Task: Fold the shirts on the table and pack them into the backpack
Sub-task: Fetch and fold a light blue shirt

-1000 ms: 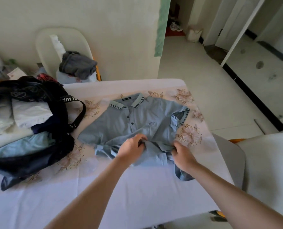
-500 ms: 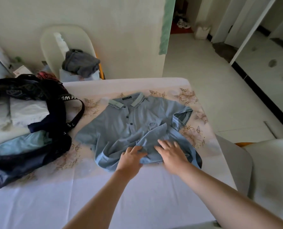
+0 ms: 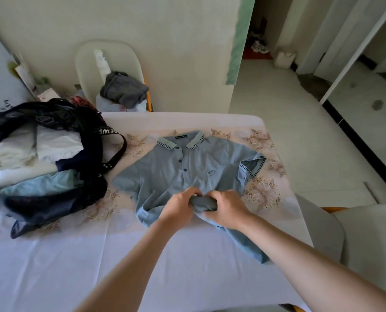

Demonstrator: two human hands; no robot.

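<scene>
The polo shirt is light blue-grey, short-sleeved, and lies front up w/ its collar toward the far edge of the table. Collar and sleeve cuff carry dark stripe trim. Three dark buttons run down the placket, and a small hexagon badge sits on the chest. The upper half lies fairly flat. The lower half is rumpled, w/ one flap of hem trailing toward the near right, under the right forearm.

Both hands meet at the shirt's lower middle, very close together. The left hand and right hand each have fingers curled round the same dark bunched wad of the shirt's fabric. The collar is on the far side of the hands, the trailing hem on the near side.

The backpack, dark navy/black, lies open on the table's left side, apart from the hands. Its lettered strap loops toward the nearest sleeve. Folded shirts are stacked inside it: white on top, pale blue at the bottom.

The table wears a white cloth w/ faded floral print. Behind it, a cream chair against the wall holds a grey garment. A second pale chair stands at the right. A pale floor runs to a doorway w/ shoes and a small white bag.
</scene>
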